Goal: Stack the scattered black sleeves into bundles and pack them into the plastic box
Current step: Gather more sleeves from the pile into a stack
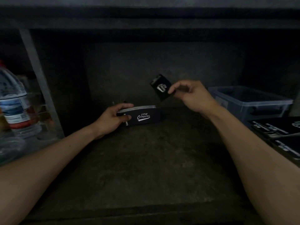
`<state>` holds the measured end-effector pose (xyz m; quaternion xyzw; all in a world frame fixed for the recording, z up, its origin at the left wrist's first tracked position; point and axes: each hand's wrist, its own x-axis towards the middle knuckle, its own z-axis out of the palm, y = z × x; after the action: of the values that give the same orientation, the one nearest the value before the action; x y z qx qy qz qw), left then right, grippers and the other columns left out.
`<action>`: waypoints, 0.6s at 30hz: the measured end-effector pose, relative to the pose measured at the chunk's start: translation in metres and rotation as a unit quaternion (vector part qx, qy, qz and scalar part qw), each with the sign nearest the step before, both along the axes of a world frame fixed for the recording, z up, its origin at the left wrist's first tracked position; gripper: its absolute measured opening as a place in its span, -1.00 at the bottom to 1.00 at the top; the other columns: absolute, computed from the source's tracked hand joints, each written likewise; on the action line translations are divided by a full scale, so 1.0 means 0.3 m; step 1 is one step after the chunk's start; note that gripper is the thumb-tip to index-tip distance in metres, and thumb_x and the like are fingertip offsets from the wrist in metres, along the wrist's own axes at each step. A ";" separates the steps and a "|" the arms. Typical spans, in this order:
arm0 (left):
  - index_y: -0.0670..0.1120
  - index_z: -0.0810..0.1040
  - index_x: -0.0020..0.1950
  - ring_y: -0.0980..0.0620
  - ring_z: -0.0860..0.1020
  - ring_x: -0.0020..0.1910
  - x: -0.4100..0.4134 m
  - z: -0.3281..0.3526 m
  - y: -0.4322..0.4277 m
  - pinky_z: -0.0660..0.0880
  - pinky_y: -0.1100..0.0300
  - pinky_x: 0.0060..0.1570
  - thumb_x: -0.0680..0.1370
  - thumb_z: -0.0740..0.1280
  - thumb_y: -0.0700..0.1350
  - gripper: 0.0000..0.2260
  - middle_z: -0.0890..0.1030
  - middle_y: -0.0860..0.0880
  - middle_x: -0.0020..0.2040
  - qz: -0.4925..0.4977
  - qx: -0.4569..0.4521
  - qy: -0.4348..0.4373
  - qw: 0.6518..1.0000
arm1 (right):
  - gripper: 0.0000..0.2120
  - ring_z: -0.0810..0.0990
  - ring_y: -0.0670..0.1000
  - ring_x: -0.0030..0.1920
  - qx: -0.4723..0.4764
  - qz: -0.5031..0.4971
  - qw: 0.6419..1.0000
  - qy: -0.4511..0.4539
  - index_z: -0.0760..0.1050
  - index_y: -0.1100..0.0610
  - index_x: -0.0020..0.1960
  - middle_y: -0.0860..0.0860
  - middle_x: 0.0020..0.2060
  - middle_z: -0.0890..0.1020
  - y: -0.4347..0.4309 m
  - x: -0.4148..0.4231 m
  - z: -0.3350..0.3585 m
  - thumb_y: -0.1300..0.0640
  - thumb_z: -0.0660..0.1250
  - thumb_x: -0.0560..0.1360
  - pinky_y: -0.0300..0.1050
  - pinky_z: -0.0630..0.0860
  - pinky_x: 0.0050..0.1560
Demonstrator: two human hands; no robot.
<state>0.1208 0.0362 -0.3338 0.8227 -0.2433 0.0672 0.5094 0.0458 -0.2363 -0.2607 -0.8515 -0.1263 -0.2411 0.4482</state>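
Left hand [112, 118] grips a flat, curved sleeve bundle [142, 116]; right hand [193, 96] pinches a single sleeve [160, 87], seemingly cardboard.

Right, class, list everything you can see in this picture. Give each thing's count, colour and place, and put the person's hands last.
bundle of sleeves: one, black with white print, centre
single sleeve: one, black with white print, in the air above the bundle's right end
plastic box: one, translucent bluish, right
loose sleeves: several, number unclear, black with white print, in front of the box at the right edge
bottle: one, clear with a blue and white label, far left
metal post: one, grey, left, beside the bottle
shelf: one, dark grey, underneath it all
left hand: grips the bundle's left end
right hand: pinches the single sleeve
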 end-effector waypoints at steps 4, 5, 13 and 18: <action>0.05 0.54 0.26 0.36 0.59 0.00 -0.002 0.004 0.002 0.48 0.46 0.07 0.55 0.33 -0.37 -0.60 0.61 0.19 0.12 0.009 0.009 0.014 1.000 | -0.74 0.66 0.06 -0.09 0.209 -0.017 0.977 0.039 0.62 0.21 -0.15 0.06 -0.06 0.65 0.025 0.013 -0.012 0.29 0.19 0.60 -0.09 0.64 -0.20; 0.03 0.53 0.27 0.34 0.59 0.00 -0.003 0.006 0.000 0.48 0.49 0.04 0.56 0.31 -0.39 -0.60 0.60 0.18 0.11 0.011 0.006 0.019 1.000 | -0.75 0.65 0.08 -0.09 0.220 -0.017 0.975 0.034 0.64 0.21 -0.18 0.07 -0.09 0.66 0.032 0.013 -0.014 0.27 0.23 0.58 -0.06 0.65 -0.18; -0.12 0.44 0.43 0.01 0.58 0.22 -0.004 0.008 -0.005 0.53 0.31 0.17 0.48 0.29 -0.42 -0.47 0.59 -0.09 0.27 0.002 -0.042 0.066 0.997 | -0.64 0.60 -0.01 -0.22 -0.117 -0.010 0.993 0.022 0.48 0.03 0.04 -0.06 -0.25 0.58 0.020 0.054 -0.109 0.30 0.49 0.34 0.02 0.59 -0.08; 0.09 0.50 0.28 -0.02 0.55 0.28 -0.034 0.014 -0.023 0.46 0.08 0.31 0.23 0.30 -0.23 -0.38 0.59 -0.04 0.28 -0.022 -0.061 0.097 0.993 | -0.70 0.63 -0.09 -0.05 -0.196 -0.046 0.979 -0.037 0.62 -0.07 0.01 -0.09 -0.06 0.67 0.038 0.104 -0.183 0.28 0.41 0.39 -0.05 0.59 0.09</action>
<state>0.1105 0.0294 -0.3297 0.7872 -0.2065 -0.0093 0.5811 0.0770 -0.2250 -0.3155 -0.9183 -0.1477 -0.2633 0.2561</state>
